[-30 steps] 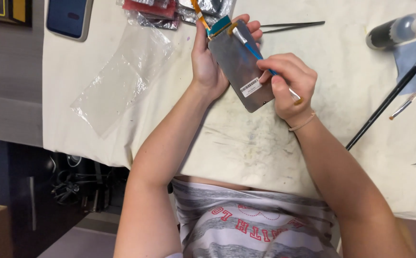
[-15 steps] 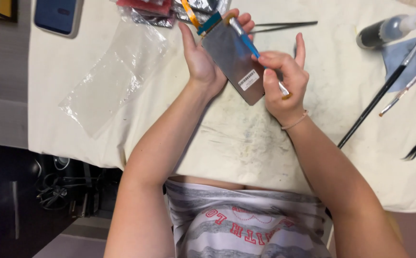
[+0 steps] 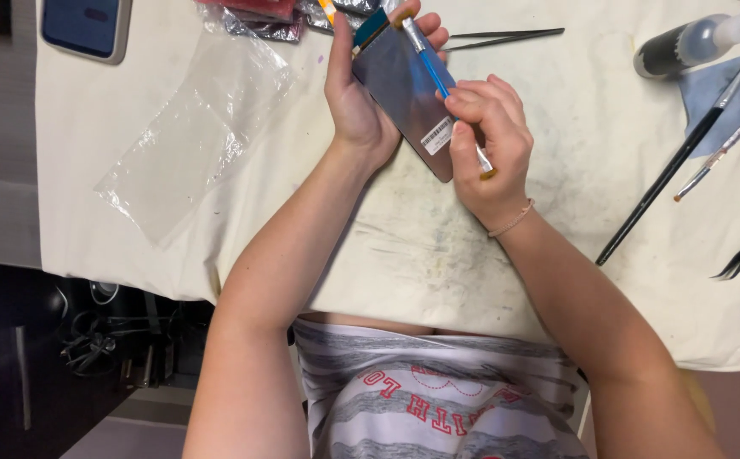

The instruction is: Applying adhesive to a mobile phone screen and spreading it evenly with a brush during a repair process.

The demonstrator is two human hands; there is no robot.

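A person seated at a cloth-covered bench (image 3: 557,255) is holding a dark, flat phone screen panel (image 3: 400,85) upright in the left hand (image 3: 357,106), whose fingers are wrapping around its far edge and clasping it just above the bench. The right hand (image 3: 489,140) is gripping a thin blue-handled brush (image 3: 434,72), fingers clenched around the lower shaft, and is laying the brush diagonally across the panel's face so that its tip is reaching the upper corner by the teal connector strip. Compared with half a second ago, the raised forefinger of the right hand has folded down into a tighter pinch, and the brush handle is lying closer to the glass, which suggests the brushing stroke is now running along the top edge rather than pausing. A white barcode sticker is sitting near the panel's lower end, just beside the right thumb. On the bench, an empty clear plastic bag (image 3: 187,144) is lying to the left, a blue phone (image 3: 85,25) near the far corner, tweezers (image 3: 506,36) beyond the hands, and a dark bottle (image 3: 685,47) and long black brush (image 3: 672,161) well off to the right.
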